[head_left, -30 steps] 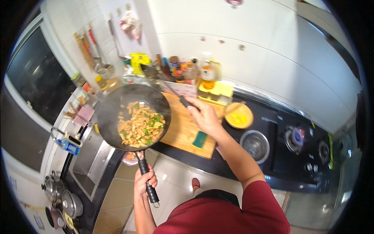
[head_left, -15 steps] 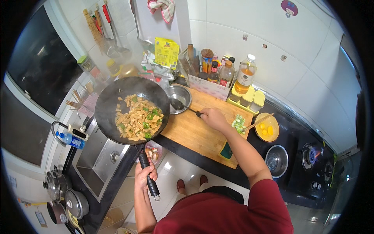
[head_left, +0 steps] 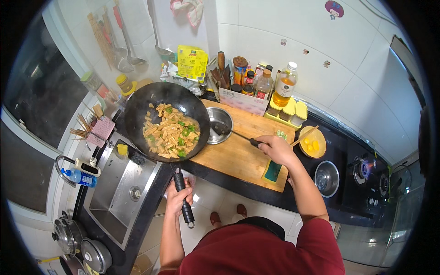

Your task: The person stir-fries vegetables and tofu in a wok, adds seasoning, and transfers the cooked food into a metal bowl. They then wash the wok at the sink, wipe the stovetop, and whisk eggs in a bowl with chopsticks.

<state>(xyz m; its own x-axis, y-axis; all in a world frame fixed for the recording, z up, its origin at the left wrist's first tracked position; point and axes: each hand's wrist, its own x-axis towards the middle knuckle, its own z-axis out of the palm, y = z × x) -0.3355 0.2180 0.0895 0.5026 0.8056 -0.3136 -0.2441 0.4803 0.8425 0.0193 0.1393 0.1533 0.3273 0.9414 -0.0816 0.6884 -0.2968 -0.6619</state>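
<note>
My left hand (head_left: 178, 195) is closed around the black handle of a wok (head_left: 137, 107). The wok is held up over the corner between the sink and the cutting board. Inside it lie light brown strips (head_left: 172, 133) mixed with pieces of green pepper. My right hand (head_left: 276, 149) grips the handle end of a dark, long-handled ladle (head_left: 240, 135). Its head is down in a round steel bowl (head_left: 227, 115) on the wooden cutting board (head_left: 247, 165), just right of the wok. Part of the bowl's left side is behind the wok rim.
On the right are a bowl with egg yolks (head_left: 313, 145) and chopsticks, an empty steel bowl (head_left: 327, 178), and a burner with a lit flame (head_left: 365, 168). Bottles (head_left: 263, 85) and yellow-lidded seasoning boxes (head_left: 288, 110) line the wall. A sink (head_left: 110, 197) is at left.
The wok and my left hand have moved to the right. My right hand has drawn back to the right with the ladle, and the steel bowl has shifted slightly right and nearer.
</note>
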